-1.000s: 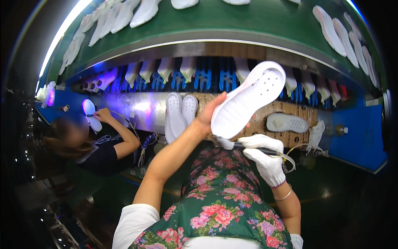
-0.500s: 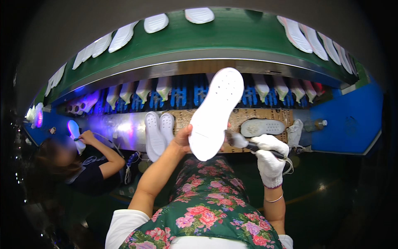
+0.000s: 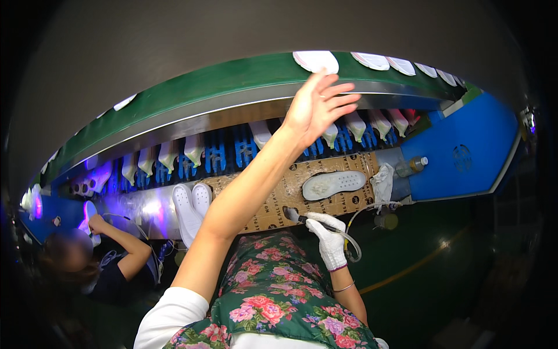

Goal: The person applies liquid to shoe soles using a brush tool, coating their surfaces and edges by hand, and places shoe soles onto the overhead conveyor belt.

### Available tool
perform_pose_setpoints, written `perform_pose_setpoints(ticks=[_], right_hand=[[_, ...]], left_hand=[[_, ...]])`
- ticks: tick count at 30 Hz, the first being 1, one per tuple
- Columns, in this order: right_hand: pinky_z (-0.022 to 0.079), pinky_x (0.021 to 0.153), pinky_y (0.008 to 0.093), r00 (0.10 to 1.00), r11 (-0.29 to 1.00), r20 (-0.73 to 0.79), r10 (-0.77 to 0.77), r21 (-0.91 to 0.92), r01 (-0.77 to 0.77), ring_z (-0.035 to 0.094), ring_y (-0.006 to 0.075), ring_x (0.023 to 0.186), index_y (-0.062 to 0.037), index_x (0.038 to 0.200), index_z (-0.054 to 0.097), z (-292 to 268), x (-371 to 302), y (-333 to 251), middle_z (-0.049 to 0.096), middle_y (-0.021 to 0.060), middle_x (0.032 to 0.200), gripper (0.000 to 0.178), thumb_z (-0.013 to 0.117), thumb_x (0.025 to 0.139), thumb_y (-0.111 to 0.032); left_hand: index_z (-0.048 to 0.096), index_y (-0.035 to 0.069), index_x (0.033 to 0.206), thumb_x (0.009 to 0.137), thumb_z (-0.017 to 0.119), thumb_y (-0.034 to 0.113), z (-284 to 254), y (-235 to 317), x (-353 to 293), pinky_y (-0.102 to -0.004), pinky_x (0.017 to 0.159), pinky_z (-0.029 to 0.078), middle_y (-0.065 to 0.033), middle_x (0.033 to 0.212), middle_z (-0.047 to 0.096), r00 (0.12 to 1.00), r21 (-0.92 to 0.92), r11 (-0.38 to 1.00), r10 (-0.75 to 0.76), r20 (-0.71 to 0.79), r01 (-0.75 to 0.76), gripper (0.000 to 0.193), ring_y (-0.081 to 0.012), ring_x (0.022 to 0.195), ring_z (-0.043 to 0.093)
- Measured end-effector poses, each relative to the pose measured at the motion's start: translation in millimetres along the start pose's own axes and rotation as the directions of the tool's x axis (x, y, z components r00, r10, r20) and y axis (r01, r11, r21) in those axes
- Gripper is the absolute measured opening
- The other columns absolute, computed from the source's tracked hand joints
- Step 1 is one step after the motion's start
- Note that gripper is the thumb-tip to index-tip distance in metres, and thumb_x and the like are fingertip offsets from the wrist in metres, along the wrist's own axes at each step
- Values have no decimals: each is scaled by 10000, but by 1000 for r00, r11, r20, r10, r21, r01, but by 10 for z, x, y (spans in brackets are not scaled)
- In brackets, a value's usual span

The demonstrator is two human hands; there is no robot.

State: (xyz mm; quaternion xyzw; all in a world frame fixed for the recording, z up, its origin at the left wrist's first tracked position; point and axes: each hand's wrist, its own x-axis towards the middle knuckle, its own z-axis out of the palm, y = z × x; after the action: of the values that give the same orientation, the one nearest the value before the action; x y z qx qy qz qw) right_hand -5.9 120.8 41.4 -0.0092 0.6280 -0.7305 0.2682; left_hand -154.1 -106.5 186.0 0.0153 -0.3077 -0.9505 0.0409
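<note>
A bare left hand [image 3: 311,113] was spread, empty, near a white sole [image 3: 314,59] on the green belt [image 3: 232,75], as the gloved right hand [image 3: 329,237] gripped a brush [image 3: 300,218] over the worktop [image 3: 264,216], best kept clear of the sole.

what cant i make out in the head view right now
Head view:
- White sole by the left hand: far end cut off by the dark band; contact unclear.
- Right sole of the white pair: lower end hidden behind the left forearm.
- Tool: handle partly hidden by the gloved right hand.
</note>
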Motion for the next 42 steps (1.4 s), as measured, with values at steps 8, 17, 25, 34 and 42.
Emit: perform_pose_setpoints(ticks=[8, 17, 25, 34, 42], right_hand=[[558, 770, 249, 996, 992, 12, 91, 86, -92, 687, 120, 835, 39, 1044, 761, 154, -74, 107, 753, 83, 967, 200, 779, 846, 13], [577, 811, 265, 998, 999, 24, 52, -20, -51, 705, 129, 895, 36, 1029, 766, 170, -98, 222, 765, 100, 1010, 192, 788, 844, -9], [555, 711, 246, 991, 986, -14, 131, 109, -129, 691, 130, 800, 33, 1037, 764, 151, -144, 281, 757, 88, 946, 203, 768, 837, -4], [532, 680, 255, 998, 981, 66, 1, 192, -14, 672, 154, 763, 61, 1073, 725, 219, 151, -57, 735, 124, 980, 215, 701, 876, -19], [575, 820, 324, 958, 897, 256, -126, 441, 0, 700, 257, 978, 64, 1099, 683, 574, 223, -777, 705, 203, 1133, 244, 696, 864, 0]], left_hand=[[145, 34, 1595, 746, 810, 581, -384, 239, 662, -536, 943, 460, -352, 1213, 596, 718, 860, -502, 631, 293, 91, 1208, -438, 1025, 580], [37, 99, 1628, 736, 785, 662, -385, 426, 829, -580, 1111, 333, -402, 1462, 402, 861, 951, -302, 500, 95, 71, 1293, -564, 1353, 388], [766, 90, 1111, 852, 756, 331, -1407, 1930, 16, -426, 841, 501, -85, 1083, 734, 740, 502, -772, 587, 329, 389, 354, -330, 1005, 616], [576, -13, 1143, 923, 612, 4, -1273, 1683, -2299, -382, 1027, 470, -187, 1316, 538, 628, 941, -127, 716, 305, -313, 224, -242, 1232, 542], [577, -7, 1246, 923, 476, 225, -974, 1190, -3391, -326, 876, 536, -136, 1117, 669, 193, 926, 269, 956, -222, -265, 410, -205, 961, 661]])
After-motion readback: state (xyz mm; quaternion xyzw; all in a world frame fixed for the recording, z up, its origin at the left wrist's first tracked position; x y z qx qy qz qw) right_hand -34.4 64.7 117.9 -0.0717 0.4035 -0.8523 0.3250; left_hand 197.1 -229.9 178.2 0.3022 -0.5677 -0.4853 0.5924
